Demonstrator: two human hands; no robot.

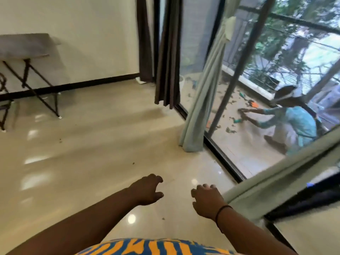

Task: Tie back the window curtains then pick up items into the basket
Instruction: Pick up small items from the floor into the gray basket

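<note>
A pale green curtain [204,92] hangs gathered beside the glass door, its hem on the floor. A dark brown curtain [168,57] hangs to its left. Another pale green curtain [272,183] stretches across the lower right. My left hand [147,188] hovers over the floor, fingers apart, holding nothing. My right hand [207,199] is also empty with fingers apart, just left of the lower green curtain's edge. No basket is in view.
A folding table [27,46] with black legs stands at the left wall. The glossy tiled floor [88,153] spreads ahead. Beyond the glass door [244,126] a person [290,122] crouches on a balcony among scattered leaves and small items.
</note>
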